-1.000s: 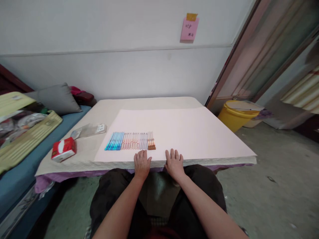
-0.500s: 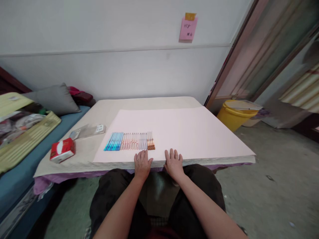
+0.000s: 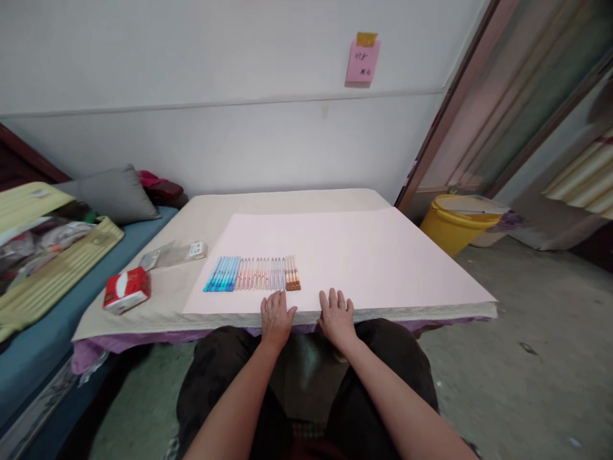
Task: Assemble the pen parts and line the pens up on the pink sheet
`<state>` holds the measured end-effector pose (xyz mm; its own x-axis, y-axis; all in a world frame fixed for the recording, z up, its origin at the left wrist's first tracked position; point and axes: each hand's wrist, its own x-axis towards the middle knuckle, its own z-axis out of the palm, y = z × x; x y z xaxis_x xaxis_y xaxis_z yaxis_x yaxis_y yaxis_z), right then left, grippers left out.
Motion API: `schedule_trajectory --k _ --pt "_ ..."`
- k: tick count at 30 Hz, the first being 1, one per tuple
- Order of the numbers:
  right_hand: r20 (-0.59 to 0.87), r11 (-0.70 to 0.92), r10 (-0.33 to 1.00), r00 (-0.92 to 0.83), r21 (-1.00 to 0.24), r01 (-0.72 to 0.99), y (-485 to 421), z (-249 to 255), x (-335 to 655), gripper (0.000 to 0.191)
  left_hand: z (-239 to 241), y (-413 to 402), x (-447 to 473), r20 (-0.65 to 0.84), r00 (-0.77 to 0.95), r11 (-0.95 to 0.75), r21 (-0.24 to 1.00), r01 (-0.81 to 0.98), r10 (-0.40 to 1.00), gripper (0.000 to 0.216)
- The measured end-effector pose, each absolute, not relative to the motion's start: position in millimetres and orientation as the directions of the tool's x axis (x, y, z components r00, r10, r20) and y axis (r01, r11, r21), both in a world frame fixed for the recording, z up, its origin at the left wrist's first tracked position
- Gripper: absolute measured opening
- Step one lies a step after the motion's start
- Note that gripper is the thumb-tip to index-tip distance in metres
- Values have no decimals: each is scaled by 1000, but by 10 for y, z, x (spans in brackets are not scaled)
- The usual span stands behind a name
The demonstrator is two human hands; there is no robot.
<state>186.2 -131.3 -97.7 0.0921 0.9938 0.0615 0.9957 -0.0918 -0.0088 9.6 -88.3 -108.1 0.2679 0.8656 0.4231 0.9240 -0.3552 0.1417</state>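
Note:
My left hand lies flat at the near edge of a pale pink sheet, fingers stretched out and holding nothing. Its fingertips are just below a row of pens laid side by side. From left to right the row has blue pens, pale pens with reddish marks, greyish pens and brown-ended pens. My right hand rests on the same near edge, to the right of the pens, open with fingers a little apart and nothing in it.
A red tissue pack and a clear plastic packet lie left of the sheet on the cloth-covered table. Further left, a bed holds a grey pillow and a yellow bag. A yellow bin stands at the right.
The whole view has shifted slightly, so everything appears a little further right and lower. Both hands stay on the sheet's near edge, and the pens keep their row.

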Motion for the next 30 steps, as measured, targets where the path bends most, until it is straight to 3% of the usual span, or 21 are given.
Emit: schedule_trajectory --k 10,30 --pt "72 -93 993 93 -17 996 -1317 -988 1875 73 -1117 -919 53 447 199 -287 138 948 872 55" --pt "126 -46 991 49 -22 999 -1385 -1057 1923 72 -1082 -994 -123 276 364 -383 16 924 889 66"
